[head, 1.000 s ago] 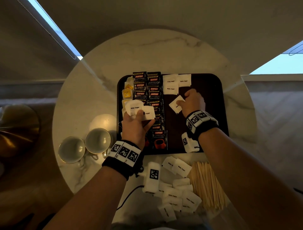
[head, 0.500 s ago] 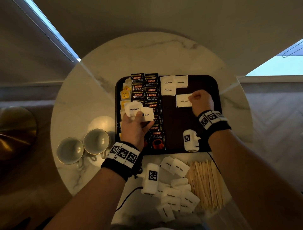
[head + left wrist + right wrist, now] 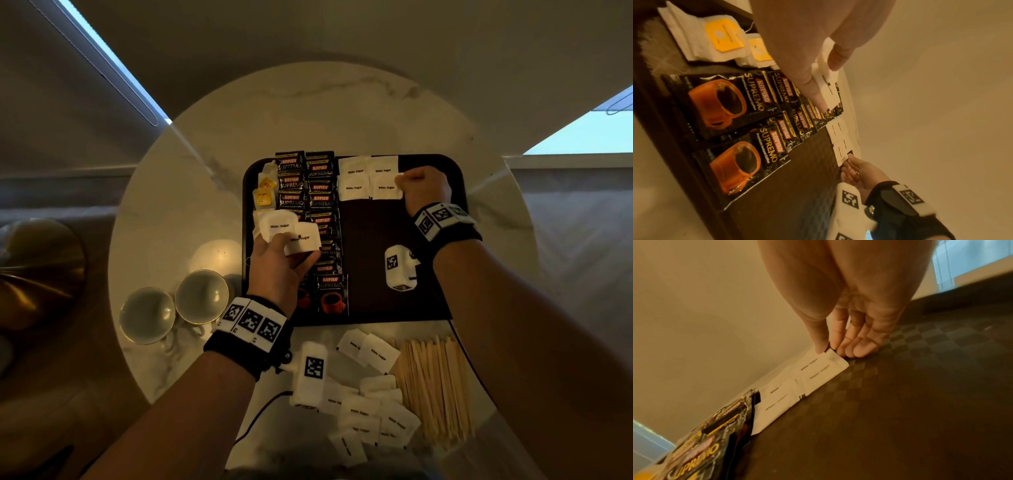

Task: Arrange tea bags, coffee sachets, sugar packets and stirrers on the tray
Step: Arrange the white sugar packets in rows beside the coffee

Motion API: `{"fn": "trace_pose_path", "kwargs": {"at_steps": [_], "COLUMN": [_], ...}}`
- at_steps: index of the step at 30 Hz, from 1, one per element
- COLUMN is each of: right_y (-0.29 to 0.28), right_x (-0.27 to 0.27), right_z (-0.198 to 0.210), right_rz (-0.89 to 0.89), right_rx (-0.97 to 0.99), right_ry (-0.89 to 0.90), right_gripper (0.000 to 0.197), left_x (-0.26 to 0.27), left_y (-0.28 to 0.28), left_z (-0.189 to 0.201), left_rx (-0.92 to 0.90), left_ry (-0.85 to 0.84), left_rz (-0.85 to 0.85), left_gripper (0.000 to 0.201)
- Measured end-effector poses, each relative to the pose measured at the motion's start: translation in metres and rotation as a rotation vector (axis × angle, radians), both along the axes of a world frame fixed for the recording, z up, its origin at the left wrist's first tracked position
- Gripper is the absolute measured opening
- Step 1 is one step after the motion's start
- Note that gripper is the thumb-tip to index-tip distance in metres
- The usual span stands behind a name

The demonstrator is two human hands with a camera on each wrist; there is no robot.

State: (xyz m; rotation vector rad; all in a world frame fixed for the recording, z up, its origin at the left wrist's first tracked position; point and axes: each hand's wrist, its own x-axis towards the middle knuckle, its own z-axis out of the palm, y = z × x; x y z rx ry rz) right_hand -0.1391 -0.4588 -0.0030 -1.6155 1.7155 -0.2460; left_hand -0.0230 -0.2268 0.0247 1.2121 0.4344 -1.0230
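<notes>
White sugar packets (image 3: 369, 178) sit four-square at the tray's (image 3: 394, 274) far edge; my right hand (image 3: 424, 190) pinches the near-right one's corner; my left hand (image 3: 281, 267) grips spare packets (image 3: 291, 233) over the coffee sachets (image 3: 322, 219).

The tray (image 3: 455, 192) has bare floor on its right half, below the 4 sugar packets (image 3: 369, 178). Coffee sachets (image 3: 310, 205) and tea bags (image 3: 265, 192) fill its left side. In front, loose packets (image 3: 373, 407) and stirrers (image 3: 435, 387) cover the counter (image 3: 308, 113).
</notes>
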Motion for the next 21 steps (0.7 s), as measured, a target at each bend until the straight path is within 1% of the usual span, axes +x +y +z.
{"fn": "trace_pose_path", "kwargs": {"at_steps": [2, 4, 5, 7, 9, 10, 12, 13, 18, 21], "right_y": [0.007, 0.022, 0.032, 0.058, 0.083, 0.092, 0.102, 0.103, 0.095, 0.082], "right_x": [-0.002, -0.004, -0.004, -0.001, 0.003, 0.005, 0.005, 0.005, -0.007, -0.016], "right_z": [0.011, 0.022, 0.027, 0.037, 0.045, 0.047, 0.049, 0.049, 0.051, 0.051], "right_rz": [0.004, 0.049, 0.093, 0.215, 0.336, 0.369, 0.368, 0.357, 0.359, 0.345], "right_rx": [-0.037, -0.051, -0.028, 0.080, 0.180, 0.207, 0.229, 0.236, 0.234, 0.179], "right_ry": [0.012, -0.045, -0.108, -0.241, -0.308, -0.335, -0.398, -0.420, -0.394, -0.360], "right_gripper": [0.034, 0.034, 0.032, 0.030, 0.027, 0.022, 0.008, 0.005, 0.009, 0.007], "left_x": [-0.001, -0.004, -0.005, -0.009, -0.014, -0.017, -0.021, -0.022, -0.017, -0.012], "left_y": [-0.003, -0.006, -0.009, -0.015, -0.021, -0.024, -0.027, -0.028, -0.027, -0.025], "left_z": [0.005, 0.009, 0.010, 0.012, 0.015, 0.016, 0.018, 0.019, 0.018, 0.017], "left_rx": [-0.029, -0.060, -0.067, -0.064, -0.066, -0.066, -0.057, -0.056, -0.031, -0.020], "left_ry": [0.015, 0.008, 0.004, -0.004, -0.021, -0.031, -0.049, -0.053, -0.069, -0.084], "left_rz": [0.005, 0.010, 0.012, 0.004, -0.017, -0.027, -0.037, -0.037, -0.049, -0.053], "left_gripper": [0.029, 0.028, 0.028, 0.033, 0.038, 0.038, 0.035, 0.034, 0.029, 0.018]}}
